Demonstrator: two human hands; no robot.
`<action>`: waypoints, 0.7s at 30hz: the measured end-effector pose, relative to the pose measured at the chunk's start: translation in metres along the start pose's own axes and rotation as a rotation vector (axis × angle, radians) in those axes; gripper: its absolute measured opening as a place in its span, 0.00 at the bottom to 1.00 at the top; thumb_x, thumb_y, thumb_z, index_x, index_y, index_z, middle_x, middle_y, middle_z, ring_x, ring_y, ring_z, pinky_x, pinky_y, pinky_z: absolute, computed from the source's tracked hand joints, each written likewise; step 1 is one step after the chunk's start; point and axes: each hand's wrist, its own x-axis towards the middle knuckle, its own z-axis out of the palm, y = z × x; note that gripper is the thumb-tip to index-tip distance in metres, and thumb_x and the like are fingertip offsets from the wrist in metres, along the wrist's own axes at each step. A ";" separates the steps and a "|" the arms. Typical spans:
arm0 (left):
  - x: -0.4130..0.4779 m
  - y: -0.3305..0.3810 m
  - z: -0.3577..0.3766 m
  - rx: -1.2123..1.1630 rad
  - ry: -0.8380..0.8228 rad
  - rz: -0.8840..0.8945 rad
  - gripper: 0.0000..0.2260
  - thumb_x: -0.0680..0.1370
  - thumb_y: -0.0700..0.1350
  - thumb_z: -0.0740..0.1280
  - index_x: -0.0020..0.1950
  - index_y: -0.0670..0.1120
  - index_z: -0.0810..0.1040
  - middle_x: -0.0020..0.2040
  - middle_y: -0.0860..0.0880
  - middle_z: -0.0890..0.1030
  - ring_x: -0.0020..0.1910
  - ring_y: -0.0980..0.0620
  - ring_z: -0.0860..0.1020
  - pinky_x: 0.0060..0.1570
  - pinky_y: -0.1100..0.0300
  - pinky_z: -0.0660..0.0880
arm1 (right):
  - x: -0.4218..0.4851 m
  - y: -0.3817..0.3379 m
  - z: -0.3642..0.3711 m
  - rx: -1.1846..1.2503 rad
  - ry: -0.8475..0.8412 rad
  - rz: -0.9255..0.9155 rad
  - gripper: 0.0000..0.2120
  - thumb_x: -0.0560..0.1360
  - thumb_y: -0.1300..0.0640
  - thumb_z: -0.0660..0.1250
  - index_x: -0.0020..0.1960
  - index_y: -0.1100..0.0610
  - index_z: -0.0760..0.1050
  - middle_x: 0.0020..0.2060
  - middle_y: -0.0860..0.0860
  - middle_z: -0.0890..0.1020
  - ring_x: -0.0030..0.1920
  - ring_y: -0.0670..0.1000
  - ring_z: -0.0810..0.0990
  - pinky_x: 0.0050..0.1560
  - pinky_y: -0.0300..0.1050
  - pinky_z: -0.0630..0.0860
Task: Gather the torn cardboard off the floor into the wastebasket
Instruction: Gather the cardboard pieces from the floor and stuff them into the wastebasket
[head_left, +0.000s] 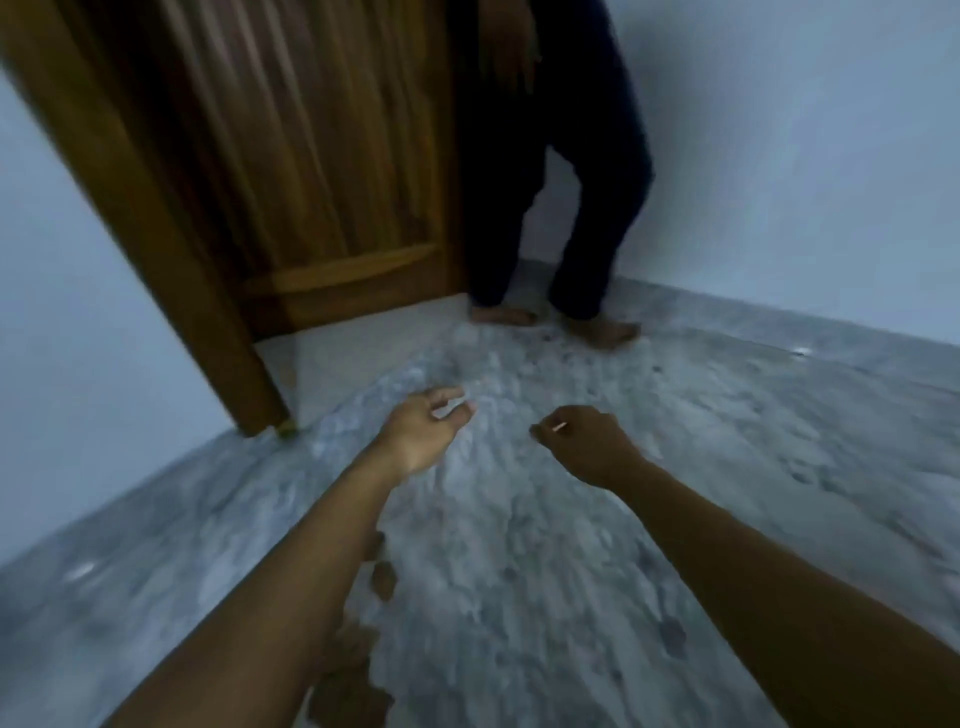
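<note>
Fingers of the left hand curl loosely, empty, while the right hand pinches a pale sliver; gathering seems midway, with the near-left cardboard scraps next.

Torn cardboard pieces lie on the floor at 7 o'clock, beside the left forearm. A door stands at 11 o'clock, a second person at 12.

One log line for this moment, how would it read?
left hand: open, empty; right hand: pinches small pale scrap; cardboard pieces: on floor, uncollected; wastebasket: unseen
</note>
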 end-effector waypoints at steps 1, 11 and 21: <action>-0.008 -0.022 -0.024 0.004 0.016 -0.035 0.19 0.77 0.57 0.67 0.67 0.53 0.76 0.71 0.52 0.73 0.70 0.52 0.71 0.63 0.61 0.70 | 0.003 -0.022 0.025 -0.004 -0.032 -0.038 0.16 0.78 0.41 0.66 0.56 0.51 0.82 0.43 0.47 0.81 0.42 0.47 0.78 0.45 0.42 0.72; -0.094 -0.199 -0.182 0.037 0.163 -0.341 0.21 0.77 0.61 0.65 0.67 0.54 0.76 0.72 0.53 0.72 0.68 0.52 0.72 0.58 0.62 0.69 | 0.018 -0.147 0.220 -0.185 -0.435 -0.240 0.16 0.76 0.46 0.70 0.61 0.51 0.78 0.46 0.49 0.82 0.53 0.51 0.81 0.55 0.45 0.76; -0.151 -0.352 -0.186 0.273 0.112 -0.631 0.24 0.75 0.58 0.69 0.69 0.53 0.73 0.68 0.46 0.74 0.66 0.48 0.73 0.59 0.59 0.68 | 0.039 -0.120 0.356 -0.527 -0.705 -0.399 0.26 0.77 0.54 0.70 0.73 0.48 0.67 0.64 0.54 0.76 0.61 0.55 0.76 0.58 0.48 0.73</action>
